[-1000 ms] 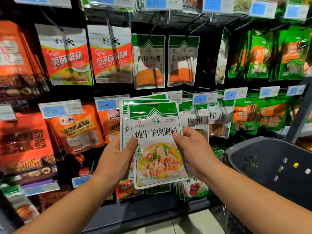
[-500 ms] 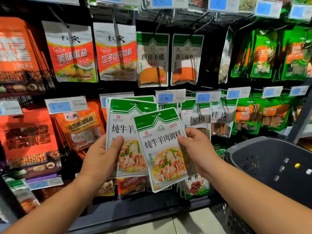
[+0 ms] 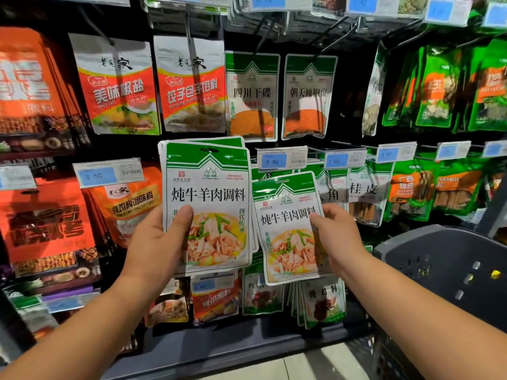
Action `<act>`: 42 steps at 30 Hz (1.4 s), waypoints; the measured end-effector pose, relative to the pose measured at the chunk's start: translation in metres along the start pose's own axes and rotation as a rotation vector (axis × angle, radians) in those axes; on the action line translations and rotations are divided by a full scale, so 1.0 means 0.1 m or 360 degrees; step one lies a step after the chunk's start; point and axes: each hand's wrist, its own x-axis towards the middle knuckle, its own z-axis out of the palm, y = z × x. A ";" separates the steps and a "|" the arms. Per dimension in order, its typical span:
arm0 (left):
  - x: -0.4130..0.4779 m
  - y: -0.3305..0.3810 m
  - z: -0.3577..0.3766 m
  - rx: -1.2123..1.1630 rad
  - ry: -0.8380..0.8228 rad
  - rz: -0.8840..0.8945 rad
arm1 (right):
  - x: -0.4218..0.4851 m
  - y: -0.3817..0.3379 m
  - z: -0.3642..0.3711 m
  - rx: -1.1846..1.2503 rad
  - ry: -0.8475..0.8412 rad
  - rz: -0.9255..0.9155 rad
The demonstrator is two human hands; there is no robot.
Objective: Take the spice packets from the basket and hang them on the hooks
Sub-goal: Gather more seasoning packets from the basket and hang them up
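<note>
My left hand (image 3: 156, 239) grips a small stack of green-and-white spice packets (image 3: 211, 187) with a picture of a meat dish, held upright in front of the shelf. My right hand (image 3: 337, 237) pinches a single packet of the same kind (image 3: 285, 242) by its right edge, held apart to the right and a little lower. That packet's hang hole sits just below the 5.90 price tag (image 3: 279, 159), which fronts a hook. The dark grey basket (image 3: 433, 259) is at the lower right; its inside looks empty.
Hooks carry rows of hanging packets: orange ones (image 3: 115, 86) at upper left, green-and-white ones (image 3: 251, 97) above centre, green bags (image 3: 439, 86) at upper right. More packets (image 3: 321, 303) hang below my hands. The floor (image 3: 315, 360) shows at the bottom.
The right hand has pulled one packet off the stack and carried it right and up toward the 5.90 hook. The left hand keeps the rest, now spread well apart from the single packet.
</note>
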 end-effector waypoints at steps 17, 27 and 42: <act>0.07 -0.11 0.09 -0.0091 -0.0059 0.0015 | 0.18 0.03 0.22 0.0189 -0.0058 0.0105; 0.08 -0.12 0.11 -0.0142 -0.0066 0.0004 | 0.30 0.12 0.28 0.0453 0.0023 0.0034; 0.08 -0.13 0.04 -0.0120 -0.0066 0.0002 | 0.31 0.15 0.33 0.0360 0.0006 0.0017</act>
